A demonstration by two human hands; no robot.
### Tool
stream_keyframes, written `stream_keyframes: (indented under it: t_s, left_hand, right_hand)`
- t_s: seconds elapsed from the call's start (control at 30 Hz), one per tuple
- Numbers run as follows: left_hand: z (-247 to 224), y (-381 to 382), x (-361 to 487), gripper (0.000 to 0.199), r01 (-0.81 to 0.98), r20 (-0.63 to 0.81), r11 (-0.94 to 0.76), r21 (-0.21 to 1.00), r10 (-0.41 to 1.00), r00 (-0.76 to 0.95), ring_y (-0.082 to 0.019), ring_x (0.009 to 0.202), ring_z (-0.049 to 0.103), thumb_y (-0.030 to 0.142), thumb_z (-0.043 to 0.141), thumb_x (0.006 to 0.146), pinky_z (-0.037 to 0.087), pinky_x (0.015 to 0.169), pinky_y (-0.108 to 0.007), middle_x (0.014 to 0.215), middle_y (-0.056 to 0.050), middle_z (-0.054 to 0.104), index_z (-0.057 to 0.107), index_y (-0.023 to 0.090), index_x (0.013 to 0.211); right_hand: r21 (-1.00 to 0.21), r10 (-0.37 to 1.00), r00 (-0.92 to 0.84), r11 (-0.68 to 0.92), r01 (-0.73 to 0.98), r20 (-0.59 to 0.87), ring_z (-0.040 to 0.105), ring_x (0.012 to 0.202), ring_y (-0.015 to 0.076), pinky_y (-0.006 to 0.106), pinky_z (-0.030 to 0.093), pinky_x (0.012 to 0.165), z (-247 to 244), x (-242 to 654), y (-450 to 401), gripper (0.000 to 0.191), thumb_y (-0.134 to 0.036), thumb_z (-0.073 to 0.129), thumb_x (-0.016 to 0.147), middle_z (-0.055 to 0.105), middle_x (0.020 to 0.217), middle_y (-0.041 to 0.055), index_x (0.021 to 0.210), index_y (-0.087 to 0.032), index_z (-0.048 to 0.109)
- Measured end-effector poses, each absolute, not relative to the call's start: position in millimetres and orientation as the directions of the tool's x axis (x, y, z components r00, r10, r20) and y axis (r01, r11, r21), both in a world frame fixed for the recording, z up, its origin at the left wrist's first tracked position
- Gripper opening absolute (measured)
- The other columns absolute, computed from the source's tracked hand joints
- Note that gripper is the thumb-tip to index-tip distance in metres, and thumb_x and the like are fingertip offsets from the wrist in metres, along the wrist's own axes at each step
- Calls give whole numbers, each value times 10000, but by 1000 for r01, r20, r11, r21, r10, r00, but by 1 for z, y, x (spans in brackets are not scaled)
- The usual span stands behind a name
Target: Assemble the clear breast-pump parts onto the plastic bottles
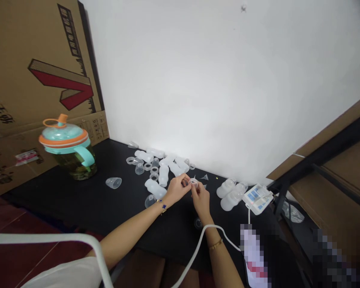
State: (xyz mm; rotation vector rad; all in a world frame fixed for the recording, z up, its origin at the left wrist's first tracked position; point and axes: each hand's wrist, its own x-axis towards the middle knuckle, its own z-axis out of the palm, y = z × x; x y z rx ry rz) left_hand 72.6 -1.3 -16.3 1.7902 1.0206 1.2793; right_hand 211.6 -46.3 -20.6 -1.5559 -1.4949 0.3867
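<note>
Both my hands meet above the black table, fingers closed around a small translucent screw ring (193,181) for a baby bottle. My left hand (177,189) grips its left side, and my right hand (200,197) pinches it from the right and below. Whether a teat sits inside the ring cannot be made out. Just left of my left hand lies a frosted white bottle (155,188), with a clear dome cap (150,201) below it. Behind my right hand are small clear teats (204,177). Another clear dome cap (198,223) is partly visible under my right wrist.
Several loose bottles (163,175) and rings (154,176) lie by the wall. Assembled bottles (232,197) rest at right beside a white power strip (258,199). A white cable (195,256) crosses my right forearm. A large drink jug (69,150) and dome cap (113,183) stand left.
</note>
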Motion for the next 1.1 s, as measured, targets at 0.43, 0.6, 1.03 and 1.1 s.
stream_keyframes:
  t_s: [0.43, 0.6, 1.03, 1.1]
  left_hand:
    - [-16, -1, 72, 63, 202, 413, -450, 870, 889, 198, -116, 624, 585, 244, 640, 827, 449, 599, -229, 758, 16, 681, 639, 194, 866]
    - [-16, -2, 73, 69, 205, 408, -447, 871, 890, 205, -112, 611, 579, 257, 634, 839, 445, 586, -226, 758, 16, 679, 634, 194, 870]
    - [-12, -4, 71, 96, 218, 417, -465, 858, 879, 231, -109, 622, 575, 221, 606, 860, 442, 602, -217, 754, 35, 663, 634, 211, 952]
    - [-12, -4, 71, 91, 252, 421, -470, 846, 878, 226, -115, 633, 579, 217, 606, 860, 445, 619, -223, 757, 35, 665, 635, 213, 946]
  right_hand:
    - [-765, 908, 224, 143, 628, 353, 586, 545, 184, 253, 376, 527, -20, 211, -47, 387, -567, 463, 954, 625, 629, 7, 763, -239, 536]
    - [-753, 901, 229, 143, 642, 367, 569, 525, 175, 247, 354, 518, -21, 211, -47, 394, -563, 465, 954, 596, 591, -5, 735, -239, 515]
    - [-804, 931, 231, 99, 586, 283, 585, 589, 190, 266, 416, 560, -18, 209, -49, 368, -570, 473, 942, 629, 680, 4, 836, -236, 583]
    - [-810, 929, 244, 89, 579, 276, 620, 623, 203, 279, 447, 587, -17, 209, -49, 360, -561, 497, 934, 675, 752, 17, 1002, -230, 619]
